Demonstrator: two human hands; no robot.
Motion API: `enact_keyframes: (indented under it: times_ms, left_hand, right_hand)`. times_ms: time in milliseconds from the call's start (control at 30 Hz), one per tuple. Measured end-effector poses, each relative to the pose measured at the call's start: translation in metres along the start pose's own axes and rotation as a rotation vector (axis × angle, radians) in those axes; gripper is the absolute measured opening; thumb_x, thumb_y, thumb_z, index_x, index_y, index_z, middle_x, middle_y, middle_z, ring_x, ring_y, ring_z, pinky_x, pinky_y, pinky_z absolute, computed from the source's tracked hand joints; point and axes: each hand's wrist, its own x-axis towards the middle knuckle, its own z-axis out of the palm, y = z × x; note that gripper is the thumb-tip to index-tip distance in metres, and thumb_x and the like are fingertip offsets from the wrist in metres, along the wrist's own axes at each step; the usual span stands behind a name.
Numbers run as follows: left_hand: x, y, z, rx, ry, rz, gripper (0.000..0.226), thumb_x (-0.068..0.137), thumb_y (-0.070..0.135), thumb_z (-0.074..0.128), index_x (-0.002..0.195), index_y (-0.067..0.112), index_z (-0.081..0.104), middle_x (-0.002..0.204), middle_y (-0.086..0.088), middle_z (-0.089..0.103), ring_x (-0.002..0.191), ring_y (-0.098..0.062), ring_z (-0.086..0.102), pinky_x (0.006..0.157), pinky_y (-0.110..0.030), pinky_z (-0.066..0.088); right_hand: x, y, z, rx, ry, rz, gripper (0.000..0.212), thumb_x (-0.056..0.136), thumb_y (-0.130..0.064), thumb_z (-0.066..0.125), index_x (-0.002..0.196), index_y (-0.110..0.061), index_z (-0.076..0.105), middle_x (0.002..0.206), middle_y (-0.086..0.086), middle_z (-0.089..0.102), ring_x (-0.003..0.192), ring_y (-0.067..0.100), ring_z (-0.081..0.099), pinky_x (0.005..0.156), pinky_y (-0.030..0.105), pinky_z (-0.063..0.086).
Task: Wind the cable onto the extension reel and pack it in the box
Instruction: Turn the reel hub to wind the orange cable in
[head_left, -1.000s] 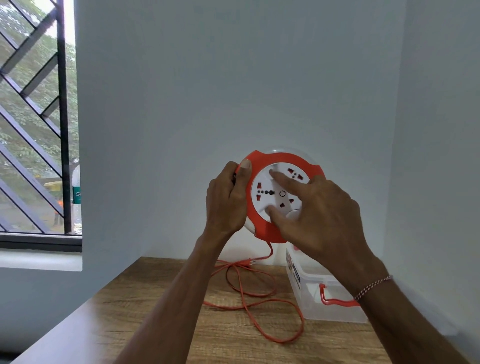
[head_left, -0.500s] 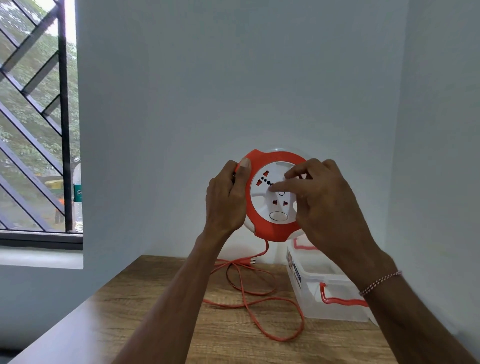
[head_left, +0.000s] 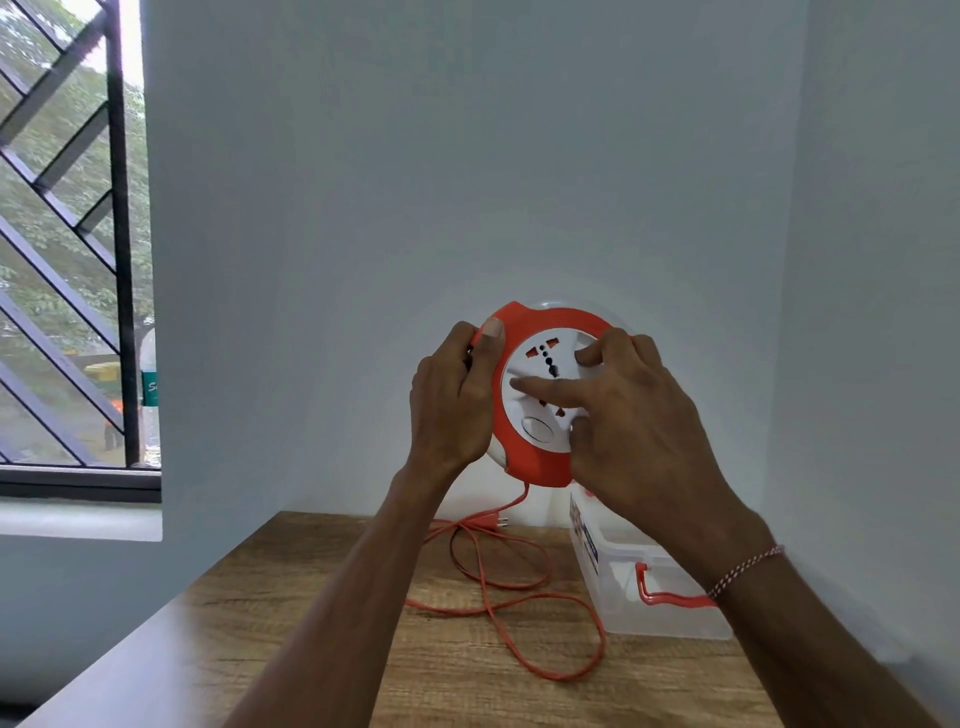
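Extension reel (head_left: 524, 457), orange and white, is held up in the air above the tabletop (head_left: 322, 639). Left hand (head_left: 449, 402) grips its edge, fingers curled round. Right hand (head_left: 631, 415) rests on its white face, one finger straight. Orange cable (head_left: 519, 613) hangs down and lies in loops beside the clear box (head_left: 613, 587).

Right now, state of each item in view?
extension reel: held upright above the table, socket face toward camera
left hand: grips the reel's left rim
right hand: fingers pressed on the white socket disc
cable: mostly unwound, loose loops on the table
plug: lying on the table
box: lid off, on the table
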Motion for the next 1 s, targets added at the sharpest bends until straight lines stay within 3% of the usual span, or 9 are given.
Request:
enact_keyframes:
  times_ms: [133,333,467,633,733,800,933,1000]
  left_hand:
    - [0.0,0.0,0.0,-0.004,-0.004,0.012,0.039,0.095,0.051,0.038,0.089,0.019,0.06,0.072,0.013,0.066,0.062,-0.009,0.068,0.059,-0.024,0.057]
    - [0.0,-0.003,0.0,0.023,-0.012,0.019,0.04,0.096,0.052,0.038,0.086,0.019,0.057,0.068,0.012,0.065,0.059,-0.009,0.065,0.054,-0.019,0.052]
    - [-0.001,-0.001,0.0,0.034,-0.009,0.005,0.042,0.096,0.053,0.037,0.088,0.017,0.059,0.072,0.008,0.067,0.062,-0.014,0.067,0.058,-0.032,0.059]
    - [-0.001,0.001,-0.001,0.014,0.008,-0.035,0.044,0.095,0.054,0.037,0.089,0.016,0.06,0.073,0.001,0.068,0.063,-0.022,0.067,0.062,-0.047,0.06]
    - [-0.001,0.002,-0.002,0.016,0.008,-0.031,0.043,0.095,0.053,0.038,0.087,0.016,0.059,0.07,0.006,0.067,0.061,-0.019,0.067,0.061,-0.044,0.06]
    - [-0.001,0.003,-0.002,0.009,0.008,-0.03,0.045,0.096,0.052,0.038,0.088,0.014,0.059,0.071,0.002,0.067,0.061,-0.021,0.066,0.061,-0.046,0.06]
    - [0.0,0.002,-0.002,0.002,0.005,-0.026,0.041,0.096,0.051,0.038,0.09,0.017,0.059,0.073,0.009,0.068,0.064,-0.015,0.068,0.06,-0.031,0.061]
    - [0.0,0.001,-0.002,-0.003,0.007,-0.026,0.04,0.095,0.051,0.037,0.09,0.019,0.059,0.073,0.012,0.067,0.065,-0.012,0.068,0.059,-0.023,0.058]
  right_hand:
    - [-0.006,0.0,0.003,-0.015,0.075,0.054,0.061,0.073,-0.039,0.076,0.129,-0.041,0.053,0.126,0.009,0.058,0.11,0.028,0.054,0.089,0.041,0.05]
    - [-0.003,-0.001,-0.003,0.105,0.085,0.182,0.068,0.075,-0.069,0.054,0.134,-0.036,0.049,0.121,0.0,0.066,0.1,0.023,0.067,0.086,0.042,0.055]
    - [-0.003,-0.002,-0.006,0.128,0.063,0.199,0.072,0.075,-0.073,0.044,0.134,-0.033,0.051,0.117,0.0,0.068,0.099,0.024,0.067,0.086,0.044,0.055]
    - [-0.002,0.0,-0.009,-0.013,0.103,0.136,0.061,0.08,-0.067,0.046,0.129,-0.033,0.055,0.115,0.003,0.069,0.102,0.026,0.063,0.082,0.04,0.053]
    - [-0.001,0.004,-0.009,0.05,0.217,0.033,0.033,0.08,-0.038,0.07,0.108,-0.02,0.071,0.108,0.012,0.07,0.095,0.031,0.06,0.078,0.04,0.053]
    - [0.001,0.007,-0.009,0.066,0.202,-0.049,0.023,0.073,-0.017,0.078,0.096,-0.016,0.075,0.108,0.013,0.069,0.096,0.033,0.058,0.079,0.043,0.053]
    - [0.002,0.006,-0.009,0.013,-0.019,-0.129,0.04,0.069,-0.019,0.081,0.107,-0.027,0.072,0.135,0.009,0.054,0.122,0.033,0.044,0.098,0.047,0.043]
    - [0.001,0.002,-0.006,-0.025,-0.067,-0.143,0.048,0.067,-0.023,0.082,0.113,-0.03,0.069,0.139,0.009,0.05,0.126,0.035,0.041,0.101,0.05,0.039]
